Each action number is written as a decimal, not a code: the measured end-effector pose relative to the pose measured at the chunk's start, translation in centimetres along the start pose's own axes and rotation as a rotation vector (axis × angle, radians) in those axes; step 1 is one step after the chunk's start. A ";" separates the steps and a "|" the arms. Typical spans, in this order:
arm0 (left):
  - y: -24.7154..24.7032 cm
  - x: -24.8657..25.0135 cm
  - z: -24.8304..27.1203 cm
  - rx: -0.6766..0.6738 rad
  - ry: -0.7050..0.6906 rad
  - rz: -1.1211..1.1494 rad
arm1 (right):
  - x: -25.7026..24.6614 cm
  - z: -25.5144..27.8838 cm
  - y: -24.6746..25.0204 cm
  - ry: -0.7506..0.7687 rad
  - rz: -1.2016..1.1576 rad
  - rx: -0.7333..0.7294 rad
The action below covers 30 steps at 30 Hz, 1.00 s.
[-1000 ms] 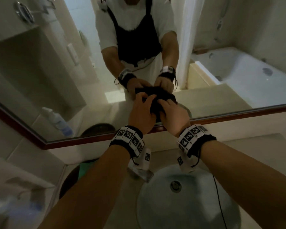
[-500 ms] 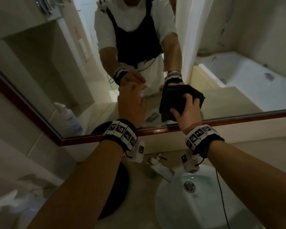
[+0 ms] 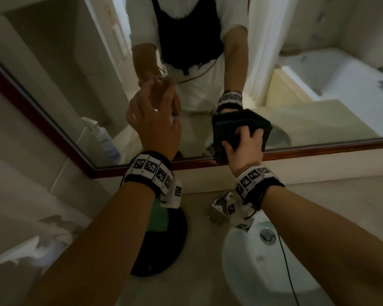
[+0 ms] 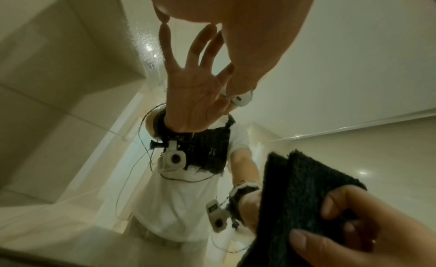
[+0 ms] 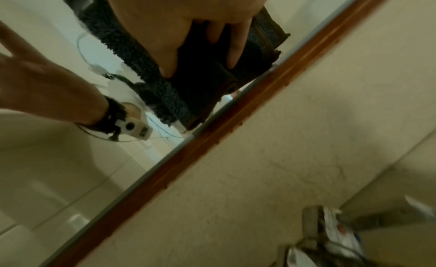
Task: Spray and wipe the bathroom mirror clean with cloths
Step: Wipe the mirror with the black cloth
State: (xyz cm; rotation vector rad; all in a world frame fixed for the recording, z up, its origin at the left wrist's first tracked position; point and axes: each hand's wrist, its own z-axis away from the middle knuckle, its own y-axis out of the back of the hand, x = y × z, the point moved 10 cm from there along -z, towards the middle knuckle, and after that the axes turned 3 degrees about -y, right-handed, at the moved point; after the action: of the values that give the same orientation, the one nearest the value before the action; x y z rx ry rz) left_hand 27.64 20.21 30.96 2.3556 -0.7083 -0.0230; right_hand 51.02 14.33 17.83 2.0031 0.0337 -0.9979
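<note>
The mirror [image 3: 75,69] has a red-brown wooden frame [image 3: 318,149]. A folded black cloth [image 3: 234,127] lies against the glass just above the lower frame. My right hand [image 3: 245,140] grips it, thumb on one side and fingers over the front [image 5: 235,53]. The left wrist view shows the cloth [image 4: 295,192] pinched between that thumb and those fingers. To the left and higher, my left hand [image 3: 153,100] is raised with its fingers spread and holds nothing. One fingertip [image 4: 164,19] meets its reflection on the glass. Small droplets [image 4: 146,45] speckle the mirror near it.
On the counter below lie a round black tray [image 3: 164,250] with a green cloth [image 3: 157,215], a chrome tap [image 3: 218,208] and a white basin [image 3: 252,272]. A pump bottle [image 3: 27,250] stands blurred at the lower left. A bathtub is reflected at the right.
Both hands held the black cloth together a second ago. My left hand has let go and risen up-left with fingers spread; my right hand alone keeps the cloth on the glass.
</note>
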 end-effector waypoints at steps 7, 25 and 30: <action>-1.3 0.8 1.3 -0.027 -0.021 0.003 | 1.7 1.2 -2.7 -0.014 0.019 -0.024; -2.5 3.0 1.0 0.048 0.193 0.042 | 16.4 -6.1 8.3 -0.145 -0.052 0.076; -2.7 3.1 1.0 0.016 0.215 0.053 | 16.4 -6.7 9.7 -0.093 -0.021 0.081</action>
State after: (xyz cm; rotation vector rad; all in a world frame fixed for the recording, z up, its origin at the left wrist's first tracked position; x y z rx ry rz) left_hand 31.42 19.75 29.08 2.3092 -0.6658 0.2559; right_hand 70.01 7.72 15.79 2.0310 -0.0373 -1.1206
